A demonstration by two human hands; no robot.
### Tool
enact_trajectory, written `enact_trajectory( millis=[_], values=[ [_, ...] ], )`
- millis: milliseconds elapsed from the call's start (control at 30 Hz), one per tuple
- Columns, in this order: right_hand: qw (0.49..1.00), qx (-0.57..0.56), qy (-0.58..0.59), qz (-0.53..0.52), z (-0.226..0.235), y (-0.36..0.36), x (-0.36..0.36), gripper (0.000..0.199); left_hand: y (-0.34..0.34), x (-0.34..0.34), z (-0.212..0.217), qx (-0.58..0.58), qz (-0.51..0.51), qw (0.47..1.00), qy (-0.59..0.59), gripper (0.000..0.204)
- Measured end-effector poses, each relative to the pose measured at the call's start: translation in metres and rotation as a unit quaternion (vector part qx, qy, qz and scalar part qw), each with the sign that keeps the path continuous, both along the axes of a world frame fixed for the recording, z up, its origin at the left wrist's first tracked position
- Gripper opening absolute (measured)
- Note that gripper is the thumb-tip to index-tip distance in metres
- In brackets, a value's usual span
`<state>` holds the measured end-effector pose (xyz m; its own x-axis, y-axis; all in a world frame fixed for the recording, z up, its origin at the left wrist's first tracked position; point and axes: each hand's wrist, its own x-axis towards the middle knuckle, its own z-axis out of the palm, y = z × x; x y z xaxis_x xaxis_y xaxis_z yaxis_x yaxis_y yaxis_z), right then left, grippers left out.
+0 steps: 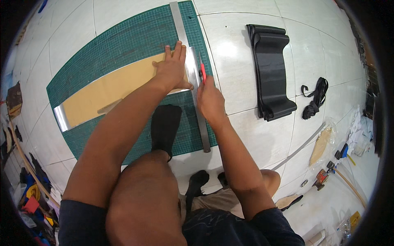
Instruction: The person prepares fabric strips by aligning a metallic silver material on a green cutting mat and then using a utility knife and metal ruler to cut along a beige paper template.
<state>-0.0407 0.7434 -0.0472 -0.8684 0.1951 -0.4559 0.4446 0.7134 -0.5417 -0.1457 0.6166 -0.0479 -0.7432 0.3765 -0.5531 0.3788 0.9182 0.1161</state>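
Observation:
A long beige panel with shiny silver edges lies on a green cutting mat. A long metal ruler runs across the mat at the panel's right end. My left hand presses down there with its fingers spread, the fingertips and thumb close to the ruler. Just to the right, my right hand grips a red utility knife, its tip pointing away from me along the ruler's right side. Whether the blade touches the material is too small to tell. My black-socked foot rests on the mat's near part.
Right of the mat, folded black material lies on white floor tiles, beside a bundle of black straps. Farther right are a grey strip, a beige piece in clear plastic and a red tape measure. Clutter lies at the lower left.

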Motion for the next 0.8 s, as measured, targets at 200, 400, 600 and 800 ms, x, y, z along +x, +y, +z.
enact_trajectory(
  millis=[200,400,600,800],
  values=[
    [0.998,0.03,0.017,0.06,0.0,-0.01,-0.039,0.024,0.002,-0.002,-0.005,-0.014,0.001,1.0,-0.008,0.127],
    [0.995,0.049,0.032,0.075,-0.012,-0.014,-0.037,0.024,0.0,-0.002,-0.014,-0.022,-0.019,0.999,0.016,0.112],
    [0.996,0.043,0.021,0.074,-0.006,-0.016,-0.041,0.025,-0.002,-0.001,-0.01,-0.017,-0.022,0.999,0.022,0.116],
    [0.998,0.021,-0.017,0.065,-0.004,-0.01,-0.017,0.025,0.002,-0.001,-0.006,-0.035,-0.022,0.999,0.018,0.128]
  ],
)
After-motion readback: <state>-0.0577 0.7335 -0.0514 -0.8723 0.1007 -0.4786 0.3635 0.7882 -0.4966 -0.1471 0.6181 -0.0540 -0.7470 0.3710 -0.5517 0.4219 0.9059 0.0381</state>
